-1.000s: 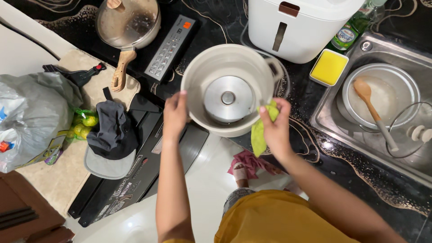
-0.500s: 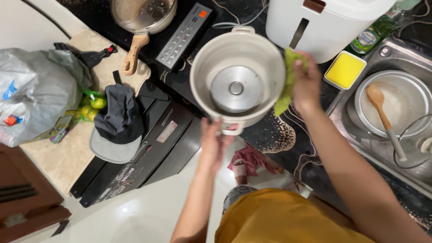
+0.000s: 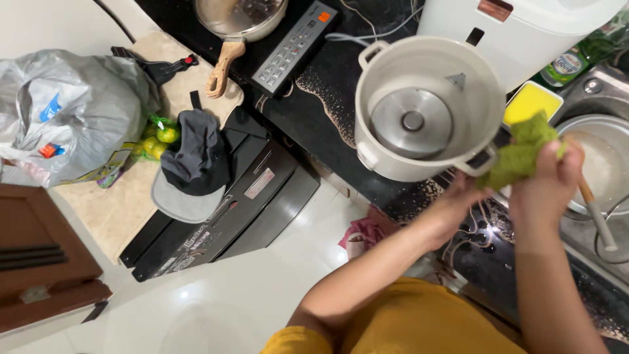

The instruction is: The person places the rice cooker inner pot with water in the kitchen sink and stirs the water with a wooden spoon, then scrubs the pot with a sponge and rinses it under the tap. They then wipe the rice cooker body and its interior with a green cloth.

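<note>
A white rice cooker body [image 3: 393, 62] is tilted over the black counter, its round metal heating plate [image 3: 411, 122] showing inside. My left hand [image 3: 458, 200] grips it from below at its right-side handle. My right hand [image 3: 552, 180] is closed on a crumpled green cloth [image 3: 521, 154], pressed against the cooker's outer wall beside that handle. Both forearms reach up from my yellow shirt at the bottom of the view.
To the right is a steel sink [image 3: 593, 88] holding a metal pot [image 3: 606, 167] with a wooden spoon [image 3: 593, 206], and a yellow sponge tray [image 3: 532, 101]. Behind are a white bin [image 3: 517, 26], a cooktop [image 3: 295, 39] and a pan [image 3: 239, 16]. At left lie a grey bag [image 3: 65, 111], limes [image 3: 160, 141] and a cap [image 3: 193, 164].
The cooker has swung right toward the sink. My left hand moved from its near rim to under the right handle. My right hand with the cloth dropped to the cooker's lower right side.
</note>
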